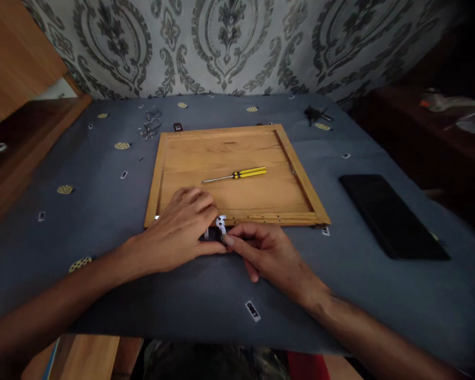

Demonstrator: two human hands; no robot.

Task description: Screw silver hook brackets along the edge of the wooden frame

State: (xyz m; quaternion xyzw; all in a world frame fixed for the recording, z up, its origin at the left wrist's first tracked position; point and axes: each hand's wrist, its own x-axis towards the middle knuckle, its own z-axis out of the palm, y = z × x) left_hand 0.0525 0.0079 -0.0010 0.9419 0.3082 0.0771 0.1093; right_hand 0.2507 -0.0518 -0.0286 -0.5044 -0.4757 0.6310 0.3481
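A wooden panel with a raised frame (pixel 301 174) lies flat on the blue cloth-covered table (pixel 103 221). At its near edge sits a small metal hinge (pixel 220 222). My left hand (pixel 182 229) rests over the panel's near rim, fingers curled down beside the hinge. My right hand (pixel 265 253) pinches the hinge from the right with thumb and forefinger. A yellow-and-black screwdriver (pixel 237 174) lies loose on the middle of the panel, beyond both hands.
A black flat slab (pixel 391 216) lies at the right of the panel. More metal hinges (pixel 150 126) and a dark object (pixel 316 113) sit near the far edge. A patterned wall stands behind; wooden furniture (pixel 11 63) is at the left.
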